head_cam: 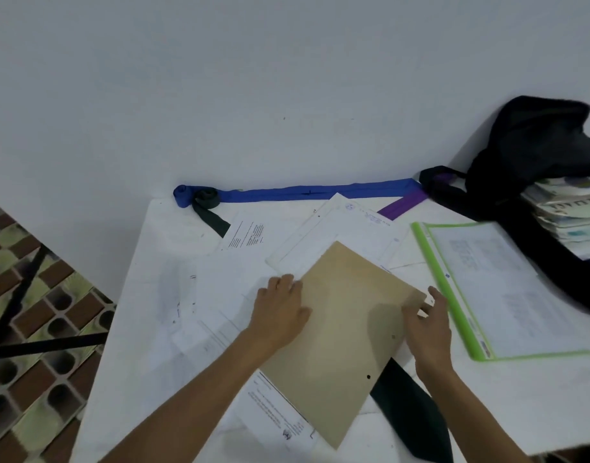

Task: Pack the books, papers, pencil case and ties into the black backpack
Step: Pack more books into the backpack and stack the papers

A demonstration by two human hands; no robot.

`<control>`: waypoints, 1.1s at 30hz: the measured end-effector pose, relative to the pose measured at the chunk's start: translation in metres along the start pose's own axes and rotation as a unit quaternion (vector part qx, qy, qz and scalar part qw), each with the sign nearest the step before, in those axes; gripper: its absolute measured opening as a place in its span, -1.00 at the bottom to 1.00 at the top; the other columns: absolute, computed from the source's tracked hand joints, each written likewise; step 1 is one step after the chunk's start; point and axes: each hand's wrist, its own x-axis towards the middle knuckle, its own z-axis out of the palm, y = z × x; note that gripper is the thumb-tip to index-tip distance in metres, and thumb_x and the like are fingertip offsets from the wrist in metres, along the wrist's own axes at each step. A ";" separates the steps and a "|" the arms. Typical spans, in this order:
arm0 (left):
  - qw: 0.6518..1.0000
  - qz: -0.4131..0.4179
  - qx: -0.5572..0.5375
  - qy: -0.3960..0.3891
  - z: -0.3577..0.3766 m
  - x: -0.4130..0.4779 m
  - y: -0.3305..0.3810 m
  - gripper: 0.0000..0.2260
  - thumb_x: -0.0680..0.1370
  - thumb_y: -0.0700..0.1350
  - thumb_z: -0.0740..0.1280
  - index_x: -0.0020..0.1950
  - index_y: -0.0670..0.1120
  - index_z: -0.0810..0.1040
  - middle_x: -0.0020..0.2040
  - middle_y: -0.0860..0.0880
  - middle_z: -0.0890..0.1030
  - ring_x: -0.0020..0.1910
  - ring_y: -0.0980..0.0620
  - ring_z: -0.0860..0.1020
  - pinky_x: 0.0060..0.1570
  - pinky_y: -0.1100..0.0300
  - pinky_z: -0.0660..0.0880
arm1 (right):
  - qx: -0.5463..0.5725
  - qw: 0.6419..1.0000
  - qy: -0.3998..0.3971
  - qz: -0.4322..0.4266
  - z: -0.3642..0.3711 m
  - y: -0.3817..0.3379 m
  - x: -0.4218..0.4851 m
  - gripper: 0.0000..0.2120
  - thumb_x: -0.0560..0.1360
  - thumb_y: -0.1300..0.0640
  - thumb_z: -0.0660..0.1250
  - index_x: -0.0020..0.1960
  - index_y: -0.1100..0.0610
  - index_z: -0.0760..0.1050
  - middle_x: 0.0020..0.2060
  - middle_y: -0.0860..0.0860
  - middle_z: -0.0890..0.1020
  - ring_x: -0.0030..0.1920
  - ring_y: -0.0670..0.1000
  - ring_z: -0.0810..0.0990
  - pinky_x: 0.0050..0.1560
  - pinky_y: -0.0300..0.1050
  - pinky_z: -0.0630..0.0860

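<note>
Left hand [280, 312] flat on brown folder [340, 332], right hand [427, 325] pinching its edge; I'd square loose papers [350, 225] underneath before lifting towards black backpack [534, 155].

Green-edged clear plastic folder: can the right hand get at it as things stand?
Probably yes. The green-edged clear plastic folder lies flat, uncovered, just beside the right hand, nothing between them; the hand must first release the tan card folder.
</note>
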 end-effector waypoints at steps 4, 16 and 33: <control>0.998 -0.055 0.003 0.033 0.015 -0.006 0.018 -0.49 0.64 0.07 0.07 0.54 -0.12 0.14 0.54 -0.15 0.14 0.45 -0.12 0.18 0.34 0.00 0.22 | -0.083 0.995 -0.051 -0.014 0.010 0.003 -0.006 -0.28 0.56 0.18 0.27 0.59 -0.13 -0.01 0.47 0.03 0.35 0.43 0.21 0.35 0.40 0.24 0.34; 0.969 -0.124 -0.213 0.009 0.000 0.034 0.001 -0.48 0.46 0.13 0.40 0.37 0.01 0.41 0.24 -0.01 0.39 0.30 -0.06 0.29 0.27 0.09 0.17 | 0.228 0.959 -0.029 0.168 0.006 -0.008 -0.004 -0.64 0.54 0.29 0.34 0.33 0.19 0.44 0.07 0.16 0.62 -0.06 0.13 0.60 -0.26 -0.06 0.51; 0.928 -0.087 -0.348 -0.099 -0.035 0.029 -0.090 -0.59 0.47 -0.09 0.49 0.28 0.07 0.48 0.06 0.00 0.54 -0.03 0.07 0.56 -0.02 0.22 0.51 | 0.282 0.942 -0.124 0.132 0.004 -0.001 0.016 -0.75 0.59 0.31 0.28 0.25 0.19 0.50 0.09 0.18 0.67 -0.03 0.17 0.65 0.02 0.09 0.59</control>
